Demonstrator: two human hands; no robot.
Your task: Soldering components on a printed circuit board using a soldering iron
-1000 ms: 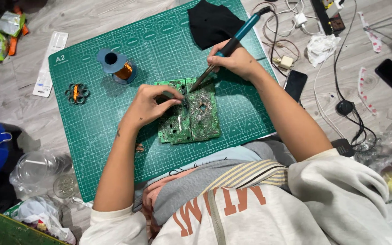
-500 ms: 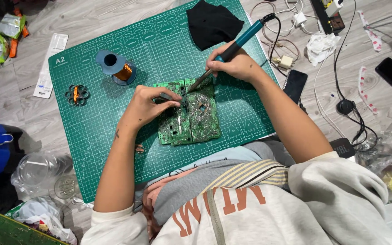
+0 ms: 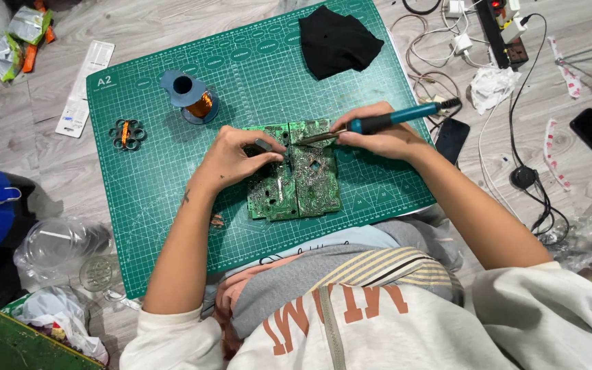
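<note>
My right hand (image 3: 385, 140) was closed round the teal grip of the iron (image 3: 378, 125), fingers wrapped and pressed together, the metal tip laid almost flat and reaching left to the upper middle of the boards (image 3: 296, 171). My left hand (image 3: 231, 156) lay on the boards' upper left corner, fingers curled and pinched on a small grey part (image 3: 263, 144) just short of the tip; what exactly that part was, I could not tell.

The boards were two green circuit boards side by side, touching, flat on the green mat (image 3: 145, 205) near my lap. The tip sat at a joint on them, so I judged the soldering to be in the middle of one joint, not finished; how many joints were already done I could not read from the crowded surface.

Farther out on the mat stood a blue spool (image 3: 188, 96) of copper wire and a small coil (image 3: 127, 131), both well apart from the boards and untouched. A black cloth (image 3: 337, 41) lay at the mat's far edge. Cables and a phone (image 3: 452, 139) lay on the floor to the right.
</note>
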